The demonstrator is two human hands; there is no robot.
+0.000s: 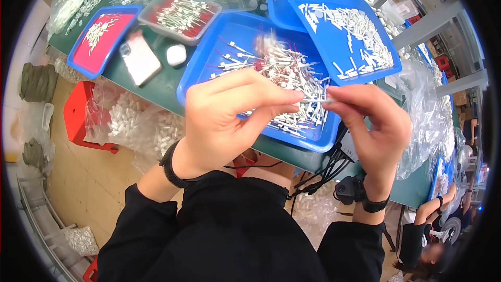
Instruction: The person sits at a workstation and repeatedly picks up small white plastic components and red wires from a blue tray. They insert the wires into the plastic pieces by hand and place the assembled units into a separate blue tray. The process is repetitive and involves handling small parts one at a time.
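Observation:
In front of me my left hand [224, 117] and my right hand [373, 120] hold a thin, pale stick-like piece [313, 101] between them, one end pinched in each thumb and forefinger. The piece is too small to tell its exact kind. Below and behind the fingers lies a blue tray [189, 68], partly hidden by my left hand. Piled in it are many small white pieces with thin stems and red wires [295, 68]. At the tray's far side there is a blurred patch over the pile.
Small white tubes lie on an overlapping blue tray [326, 39] at right. Left of centre are a clear tub [209, 26] of similar pieces, a white phone [141, 60], a white rounded case [176, 55] and a pink-lined tray [102, 47]. Black cables [336, 159] hang off the table edge.

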